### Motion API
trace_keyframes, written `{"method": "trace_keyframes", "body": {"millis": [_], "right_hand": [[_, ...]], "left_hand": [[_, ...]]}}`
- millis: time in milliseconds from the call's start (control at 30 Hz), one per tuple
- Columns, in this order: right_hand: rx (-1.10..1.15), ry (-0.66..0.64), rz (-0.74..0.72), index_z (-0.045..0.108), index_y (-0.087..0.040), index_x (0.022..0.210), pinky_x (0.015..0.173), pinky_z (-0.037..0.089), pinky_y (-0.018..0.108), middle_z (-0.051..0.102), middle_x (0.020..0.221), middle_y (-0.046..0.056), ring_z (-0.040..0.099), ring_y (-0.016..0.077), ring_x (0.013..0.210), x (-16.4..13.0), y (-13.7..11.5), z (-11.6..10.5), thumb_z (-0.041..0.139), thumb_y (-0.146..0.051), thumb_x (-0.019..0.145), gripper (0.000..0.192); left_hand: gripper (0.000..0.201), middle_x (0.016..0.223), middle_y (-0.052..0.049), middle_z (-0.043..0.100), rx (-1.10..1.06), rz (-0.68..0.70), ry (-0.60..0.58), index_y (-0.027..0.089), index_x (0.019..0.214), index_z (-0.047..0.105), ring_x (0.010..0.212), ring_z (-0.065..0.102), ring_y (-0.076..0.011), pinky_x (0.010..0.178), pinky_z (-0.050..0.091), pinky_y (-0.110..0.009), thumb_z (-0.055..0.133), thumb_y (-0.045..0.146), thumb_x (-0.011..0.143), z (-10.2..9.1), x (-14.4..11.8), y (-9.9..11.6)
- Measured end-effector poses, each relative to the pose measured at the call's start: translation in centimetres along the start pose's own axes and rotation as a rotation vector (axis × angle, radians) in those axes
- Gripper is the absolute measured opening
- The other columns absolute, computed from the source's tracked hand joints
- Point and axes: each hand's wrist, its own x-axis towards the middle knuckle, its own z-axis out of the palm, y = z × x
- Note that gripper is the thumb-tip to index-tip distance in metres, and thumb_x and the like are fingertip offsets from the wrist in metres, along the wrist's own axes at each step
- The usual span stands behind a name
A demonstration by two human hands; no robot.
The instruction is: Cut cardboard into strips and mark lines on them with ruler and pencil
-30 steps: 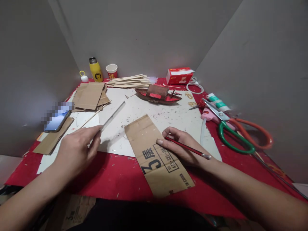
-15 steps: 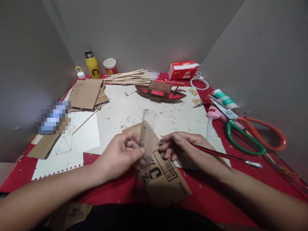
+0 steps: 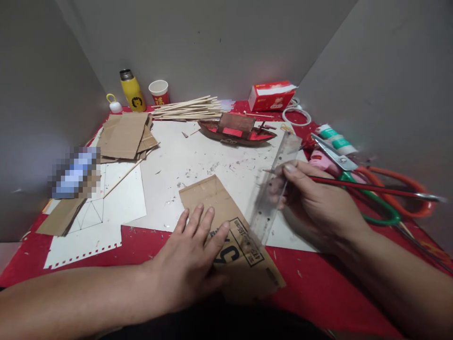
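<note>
A printed cardboard strip [image 3: 215, 200] lies on the white sheet [image 3: 198, 160] and red cloth in front of me. My left hand [image 3: 193, 255] rests flat on the strip's near half, fingers spread. My right hand [image 3: 314, 200] holds a clear plastic ruler [image 3: 274, 189] tilted over the strip's right edge, along with a red pencil [image 3: 371, 189] that points to the right.
A small red-and-brown model boat [image 3: 235, 130] sits behind the strip. Bamboo sticks [image 3: 187, 108], cardboard pieces [image 3: 123, 137], a yellow bottle [image 3: 130, 92] and a paper cup [image 3: 158, 92] stand at the back left. Scissors [image 3: 368, 186], a glue gun [image 3: 320, 163] and a tissue box [image 3: 271, 94] are on the right.
The ruler has passed from my left hand to my right hand and moved to the right. My left hand has dropped flat onto the cardboard strip.
</note>
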Motion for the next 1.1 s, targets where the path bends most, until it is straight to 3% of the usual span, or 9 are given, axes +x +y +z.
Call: {"method": "trace_keyframes", "body": {"millis": [67,200,433,533,667,867,1000,1100], "right_hand": [[0.003,0.034,-0.038,0.063,-0.021,0.072,0.045,0.046,0.017,0.064,0.06,-0.004,0.057,0.0081,0.049,0.4,0.3,-0.3,0.08,-0.044,0.08,0.031],[-0.008,0.109,-0.126,0.063,-0.02,0.068,0.04,0.042,0.017,0.06,0.055,-0.004,0.053,0.0077,0.045,0.9,0.9,-0.6,0.086,-0.051,0.07,0.038],[-0.032,0.111,-0.173,0.062,-0.019,0.066,0.036,0.029,0.016,0.059,0.051,-0.004,0.044,0.0048,0.039,0.7,0.3,-0.2,0.084,-0.05,0.073,0.039],[-0.036,0.103,-0.202,0.06,-0.018,0.064,0.037,0.027,0.016,0.058,0.052,-0.004,0.04,0.0032,0.039,0.6,0.1,-0.1,0.083,-0.05,0.075,0.04],[-0.048,0.123,-0.209,0.061,-0.018,0.065,0.039,0.029,0.014,0.059,0.053,-0.004,0.04,0.002,0.04,0.7,0.3,-0.2,0.081,-0.047,0.079,0.039],[0.0,0.174,-0.127,0.063,-0.02,0.071,0.035,0.033,0.012,0.062,0.053,-0.003,0.046,0.0046,0.04,1.1,0.7,-0.2,0.088,-0.044,0.069,0.035],[0.028,0.165,-0.083,0.065,-0.019,0.071,0.033,0.038,0.013,0.062,0.052,-0.004,0.049,0.0061,0.039,0.9,0.5,0.1,0.09,-0.039,0.066,0.033],[0.067,0.073,-0.005,0.065,-0.02,0.074,0.035,0.045,0.015,0.065,0.056,-0.003,0.056,0.0089,0.039,0.1,0.5,0.5,0.089,-0.036,0.069,0.029]], "left_hand": [[0.09,0.164,-0.029,0.013,0.031,0.0,-0.086,0.013,0.158,0.029,0.15,0.003,-0.0511,0.114,0.019,-0.076,0.068,0.052,0.087,0.0,0.3,-0.4],[0.09,0.166,-0.024,0.013,0.047,0.071,-0.146,0.017,0.159,0.028,0.152,0.001,-0.047,0.117,0.016,-0.072,0.066,0.056,0.087,-1.1,1.1,-1.5],[0.084,0.166,-0.021,0.019,0.017,0.147,-0.12,0.017,0.156,0.034,0.152,0.008,-0.0455,0.117,0.02,-0.07,0.064,0.053,0.087,-1.8,1.0,-3.1],[0.083,0.163,-0.024,0.024,0.039,0.188,-0.108,0.011,0.155,0.036,0.151,0.015,-0.0477,0.115,0.024,-0.071,0.064,0.05,0.087,-1.6,0.8,-3.4],[0.073,0.154,-0.029,0.04,0.054,0.302,0.0,0.001,0.147,0.044,0.145,0.032,-0.0477,0.113,0.035,-0.066,0.061,0.044,0.09,-1.2,0.4,-3.9],[0.042,0.132,-0.026,0.064,0.019,0.446,0.24,0.003,0.127,0.061,0.128,0.059,-0.0388,0.105,0.052,-0.052,0.052,0.031,0.097,-1.2,0.3,-3.9],[0.028,0.101,-0.019,0.075,-0.217,0.471,0.388,0.008,0.119,0.062,0.094,0.073,-0.0274,0.081,0.062,-0.039,0.051,0.021,0.097,-1.7,0.6,-3.7],[0.03,0.081,-0.007,0.072,-0.463,0.357,0.477,0.016,0.124,0.06,0.068,0.068,-0.0181,0.061,0.057,-0.028,0.057,0.019,0.094,-1.6,0.3,-3.6]]}}
